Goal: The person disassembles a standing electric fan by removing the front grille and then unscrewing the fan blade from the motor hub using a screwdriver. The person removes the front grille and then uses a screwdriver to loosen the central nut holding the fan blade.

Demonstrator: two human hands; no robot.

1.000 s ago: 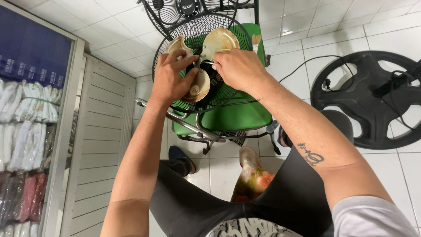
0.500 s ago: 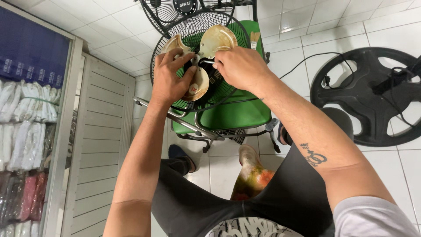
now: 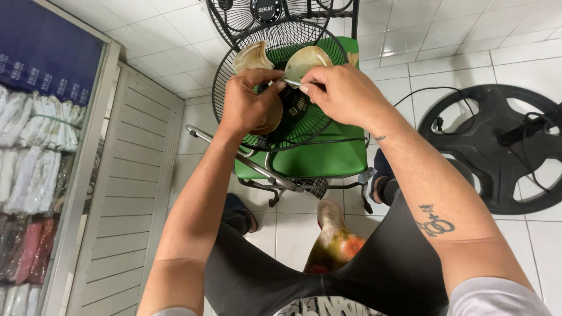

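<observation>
A dirty cream three-bladed fan blade (image 3: 309,59) sits inside a round black wire rear guard (image 3: 319,120), which rests on a green chair seat (image 3: 328,158). My left hand (image 3: 249,105) is closed around the hub and lower blade, covering them. My right hand (image 3: 345,93) pinches a thin metal tool or shaft (image 3: 291,83) at the hub, just right of my left fingers. Two blades stick up above my hands.
A second black fan grille (image 3: 266,14) stands behind the chair. A large round black fan base (image 3: 497,146) with a cable lies on the white tiled floor at right. A slatted white panel (image 3: 126,193) and shelves of packed cloth (image 3: 29,175) stand at left. My legs and shoes are below.
Both hands and the blade have shifted slightly right and up in view. My left hand has closed further over the hub and lower blade; my right hand still pinches at the hub.
</observation>
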